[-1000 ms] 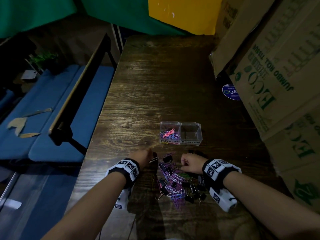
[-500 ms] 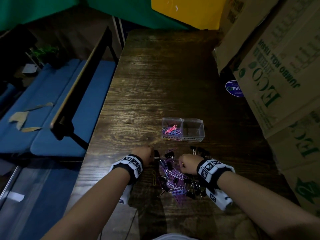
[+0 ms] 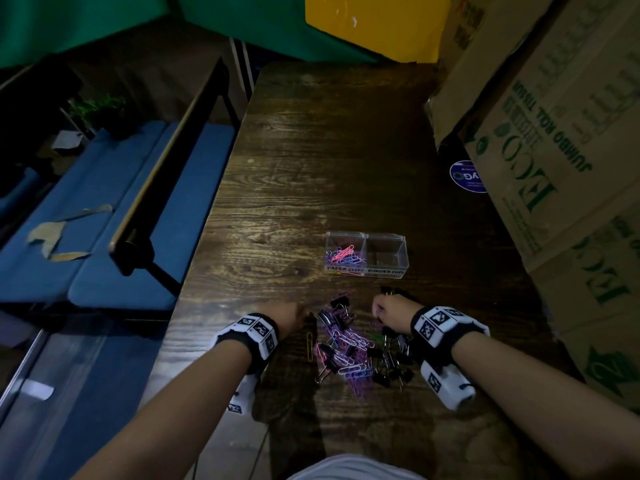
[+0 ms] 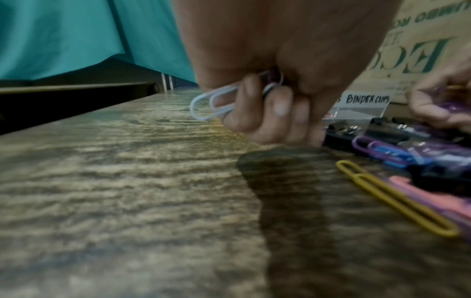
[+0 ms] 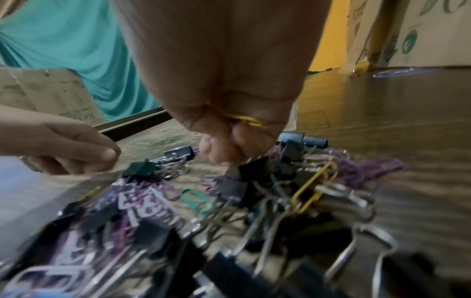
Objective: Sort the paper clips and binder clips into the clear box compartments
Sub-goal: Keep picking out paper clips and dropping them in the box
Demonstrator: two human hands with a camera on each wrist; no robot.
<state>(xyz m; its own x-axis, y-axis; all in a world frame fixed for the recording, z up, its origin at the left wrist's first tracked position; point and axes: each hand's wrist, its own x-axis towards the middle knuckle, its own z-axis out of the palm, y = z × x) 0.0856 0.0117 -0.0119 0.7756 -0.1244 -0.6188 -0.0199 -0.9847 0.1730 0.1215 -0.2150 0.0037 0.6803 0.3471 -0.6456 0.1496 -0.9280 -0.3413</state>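
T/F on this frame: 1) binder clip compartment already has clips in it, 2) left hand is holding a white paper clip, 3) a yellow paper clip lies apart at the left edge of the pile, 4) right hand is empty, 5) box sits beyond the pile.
1) False. The binder clip compartment of the clear box looks empty; only the paper clip compartment holds clips.
2) True. The left hand grips a white paper clip in curled fingers.
3) True. The yellow paper clip lies on the table just left of the pile.
4) False. The right hand grips paper clips; a yellow one shows between its fingers.
5) True. The box stands on the far side of the pile.
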